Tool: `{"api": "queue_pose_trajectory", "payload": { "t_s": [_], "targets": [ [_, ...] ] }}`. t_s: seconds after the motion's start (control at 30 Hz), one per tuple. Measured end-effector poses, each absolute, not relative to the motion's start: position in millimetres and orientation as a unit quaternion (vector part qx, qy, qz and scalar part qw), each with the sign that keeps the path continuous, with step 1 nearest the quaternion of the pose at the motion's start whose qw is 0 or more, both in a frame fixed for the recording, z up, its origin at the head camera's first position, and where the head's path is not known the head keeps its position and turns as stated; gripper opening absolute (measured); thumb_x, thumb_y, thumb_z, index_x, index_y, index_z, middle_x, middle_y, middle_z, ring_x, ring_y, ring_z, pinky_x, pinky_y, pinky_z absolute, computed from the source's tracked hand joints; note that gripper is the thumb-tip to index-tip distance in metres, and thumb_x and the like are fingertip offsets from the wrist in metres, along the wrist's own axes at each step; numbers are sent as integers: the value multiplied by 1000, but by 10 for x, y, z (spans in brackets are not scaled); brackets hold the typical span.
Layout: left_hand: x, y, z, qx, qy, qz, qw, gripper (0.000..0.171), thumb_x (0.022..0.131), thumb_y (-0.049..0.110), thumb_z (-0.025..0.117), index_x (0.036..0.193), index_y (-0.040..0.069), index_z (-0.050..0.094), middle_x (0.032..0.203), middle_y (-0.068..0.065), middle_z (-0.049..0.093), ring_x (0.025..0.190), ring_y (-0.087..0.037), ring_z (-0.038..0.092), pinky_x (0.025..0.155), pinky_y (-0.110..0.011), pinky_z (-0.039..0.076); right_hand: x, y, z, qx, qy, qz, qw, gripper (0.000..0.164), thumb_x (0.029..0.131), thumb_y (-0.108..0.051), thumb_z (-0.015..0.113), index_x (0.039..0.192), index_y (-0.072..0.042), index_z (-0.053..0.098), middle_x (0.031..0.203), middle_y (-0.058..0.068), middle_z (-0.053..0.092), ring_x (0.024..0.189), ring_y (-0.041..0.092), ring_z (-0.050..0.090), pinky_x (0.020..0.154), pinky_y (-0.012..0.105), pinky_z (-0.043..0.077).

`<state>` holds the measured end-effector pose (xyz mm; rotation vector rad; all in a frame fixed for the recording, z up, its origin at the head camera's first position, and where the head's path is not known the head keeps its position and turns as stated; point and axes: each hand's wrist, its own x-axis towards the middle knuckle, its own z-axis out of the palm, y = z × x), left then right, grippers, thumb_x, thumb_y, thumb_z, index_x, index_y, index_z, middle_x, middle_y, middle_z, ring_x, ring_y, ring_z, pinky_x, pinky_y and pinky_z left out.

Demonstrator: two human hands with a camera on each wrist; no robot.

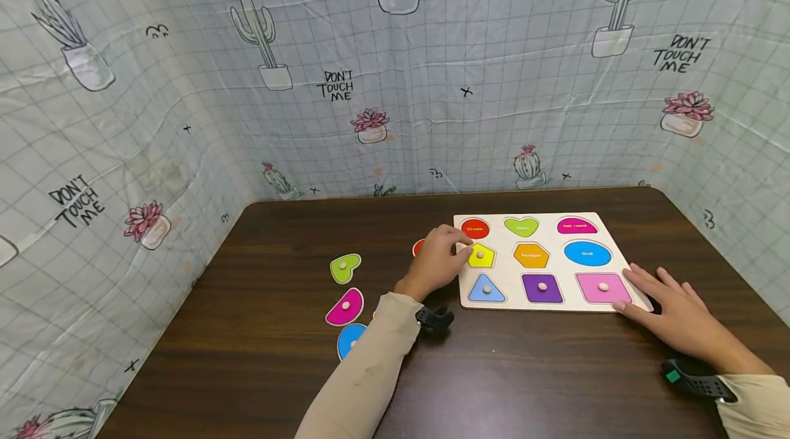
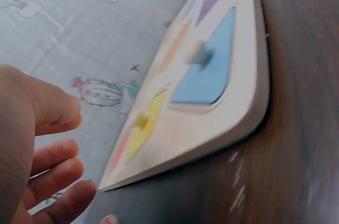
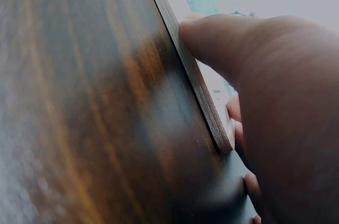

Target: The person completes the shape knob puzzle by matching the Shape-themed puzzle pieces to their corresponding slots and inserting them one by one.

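A white shape-puzzle board (image 1: 512, 288) lies on the dark wooden table. Knobbed pieces sit in it: a yellow pentagon (image 1: 487, 260), light-blue triangle (image 1: 481, 293), purple square (image 1: 552, 296) and pink rectangle (image 1: 589, 291). Printed recesses for circle, heart, half round, hexagon and oval show without knobs. My left hand (image 1: 437, 257) is over the board's left edge beside the pentagon; its fingers are loosely bent and hold nothing in the left wrist view. My right hand (image 1: 679, 315) rests on the board's right edge, fingers spread, thumb (image 3: 212, 33) on the near edge.
Left of the board lie a green heart (image 1: 340, 274), a magenta half-round piece (image 1: 345, 312) and a blue piece (image 1: 348, 339) partly behind the left sleeve. A red piece (image 1: 417, 245) is mostly hidden behind the left hand. Printed cloth (image 1: 420, 68) surrounds the table (image 1: 247, 357).
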<state>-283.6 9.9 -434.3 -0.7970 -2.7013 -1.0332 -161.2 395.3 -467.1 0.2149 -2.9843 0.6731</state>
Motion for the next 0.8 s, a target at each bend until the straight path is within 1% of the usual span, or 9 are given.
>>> {"api": "queue_pose_trajectory", "payload": {
  "t_s": [0.07, 0.17, 0.27, 0.37, 0.5, 0.57, 0.8],
  "targets": [
    [-2809, -3, -4320, -271, -893, -353, 69, 19, 97, 22, 65, 109, 13, 77, 116, -2, 64, 103, -18, 58, 87, -29, 49, -1606, 3951, -4678, 72, -972, 222, 36, 76, 97, -41, 63, 149, 7, 36, 152, 36, 29, 141, 61, 8, 109, 72, -7],
    [-2764, -170, -4294, -283, -886, -361, 60, 19, 98, 21, 65, 109, 12, 77, 114, -2, 65, 102, -18, 60, 88, -30, 50, -1604, 3947, -4688, 76, -970, 226, 37, 75, 97, -41, 63, 149, 7, 36, 152, 36, 29, 141, 61, 8, 110, 72, -8],
    [-2716, -334, -4259, -289, -882, -371, 42, 20, 98, 20, 65, 111, 9, 76, 114, -3, 65, 105, -19, 60, 93, -34, 50, -1619, 3947, -4695, 77, -969, 231, 39, 76, 97, -42, 62, 149, 7, 36, 152, 36, 29, 142, 61, 7, 110, 71, -10],
    [-2687, -481, -4216, -292, -875, -385, 26, 21, 98, 19, 65, 112, 6, 75, 113, -4, 65, 104, -22, 61, 91, -35, 52, -1643, 3955, -4697, 78, -968, 234, 40, 76, 98, -42, 62, 150, 7, 35, 152, 36, 28, 142, 60, 6, 110, 71, -11],
    [-2660, -660, -4220, -291, -872, -392, 14, 20, 98, 18, 66, 111, 6, 75, 104, -1, 65, 95, -18, 61, 84, -31, 53, -1645, 3952, -4690, 77, -969, 233, 38, 76, 98, -42, 61, 150, 6, 34, 152, 36, 28, 142, 61, 6, 110, 71, -11],
    [-2628, -742, -4238, -291, -872, -395, 7, 19, 97, 18, 66, 110, 6, 75, 101, 1, 65, 91, -15, 60, 83, -31, 53, -1633, 3951, -4681, 75, -969, 232, 33, 77, 98, -43, 61, 151, 6, 34, 152, 36, 27, 142, 61, 5, 109, 71, -11],
    [-2482, -1034, -4315, -302, -875, -378, -13, 16, 96, 18, 67, 107, 8, 75, 102, 4, 67, 89, -13, 59, 80, -29, 52, -1594, 3945, -4656, 75, -970, 229, 37, 75, 98, -39, 62, 150, 7, 35, 152, 36, 28, 142, 61, 7, 110, 71, -10]
  ]
}}
